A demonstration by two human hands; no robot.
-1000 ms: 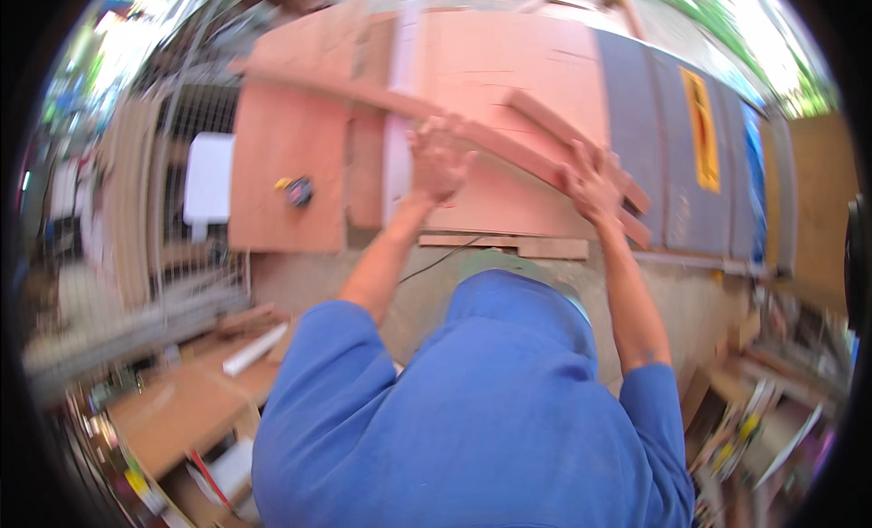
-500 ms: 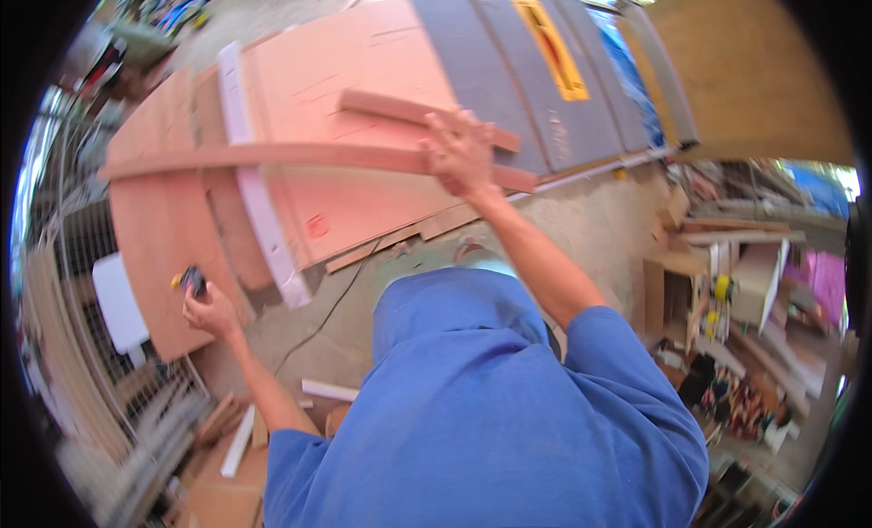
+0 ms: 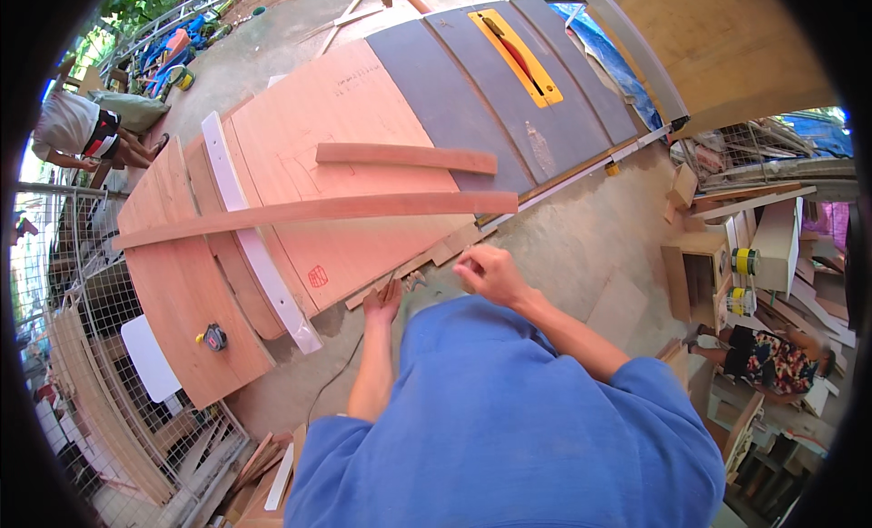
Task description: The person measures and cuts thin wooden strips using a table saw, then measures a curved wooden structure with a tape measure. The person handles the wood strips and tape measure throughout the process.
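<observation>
My left hand [image 3: 382, 303] is at the near edge of the plywood top [image 3: 336, 228], its fingers stretched out and nothing clear in them. To its right, my right hand [image 3: 491, 273] is raised off the work with curled fingers; whether anything is pinched in them is hidden. Beyond both hands a long wooden strip [image 3: 363, 208] lies across the plywood, its right end near the grey saw table [image 3: 472, 92]. A shorter wooden strip [image 3: 400, 155] rests behind it, reaching onto the grey surface. A black and yellow tape measure [image 3: 214, 337] sits on the left board [image 3: 191, 283], apart from my hands.
A yellow insert [image 3: 518, 60] with a blade slot is set in the saw table. A white strip [image 3: 238, 196] crosses the plywood. A cord [image 3: 336, 378] runs over the floor. One person [image 3: 82, 128] is at far left, another [image 3: 777, 360] at right, beside stacked wood and cabinets.
My left hand has let go of the tape measure, now on the board, and moved right. My right hand has left the wooden strips and drawn back toward me.
</observation>
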